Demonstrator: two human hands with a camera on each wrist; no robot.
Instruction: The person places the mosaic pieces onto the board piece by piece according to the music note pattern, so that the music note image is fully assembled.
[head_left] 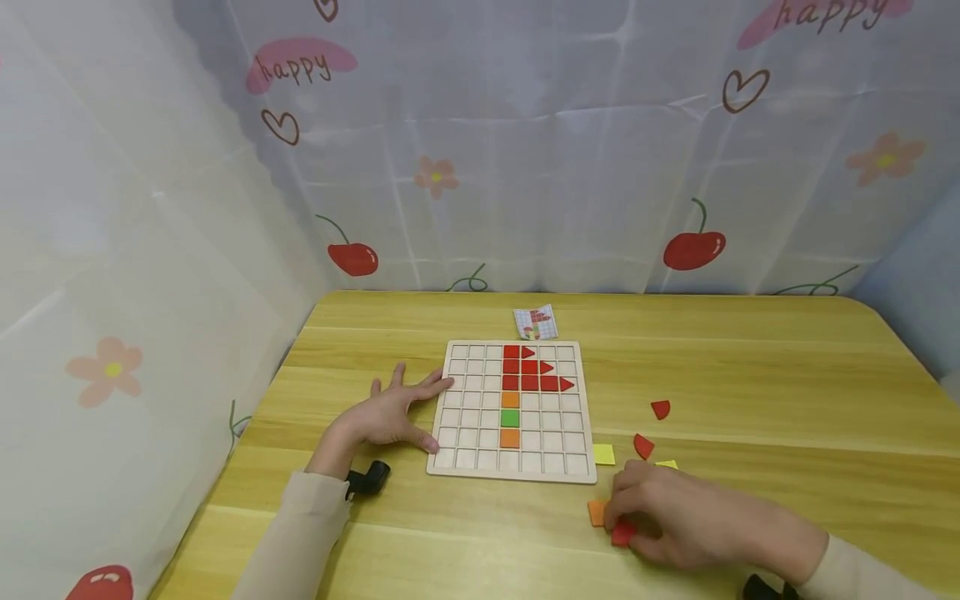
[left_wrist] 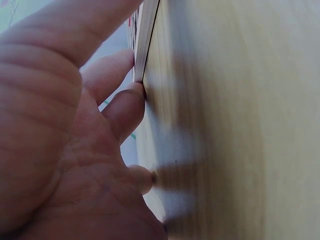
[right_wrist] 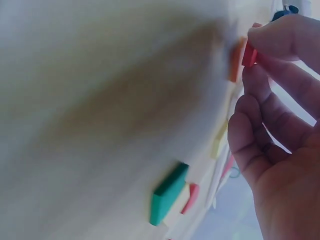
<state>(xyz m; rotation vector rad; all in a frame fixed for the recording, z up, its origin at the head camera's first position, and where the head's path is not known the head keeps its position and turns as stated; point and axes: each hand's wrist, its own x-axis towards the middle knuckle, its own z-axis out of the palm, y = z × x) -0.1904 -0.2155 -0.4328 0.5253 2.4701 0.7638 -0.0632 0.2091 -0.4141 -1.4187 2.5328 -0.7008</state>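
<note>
The left hand [head_left: 386, 418] is spread wide and grips nothing, its thumb and forefinger touching the edge of a flat, pale wooden grid board [head_left: 551, 422], which lies just to that hand's right on the yellow wood-grained worktop [head_left: 765, 375]; the right hand [head_left: 682, 515] pinches a small, flat red piece [head_left: 622, 536] between thumb and fingers, its full outline hidden; a flat orange tile [head_left: 596, 511] lies just left of those fingertips; two red quarter-round pieces [head_left: 642, 447] lie beyond that hand.
</note>
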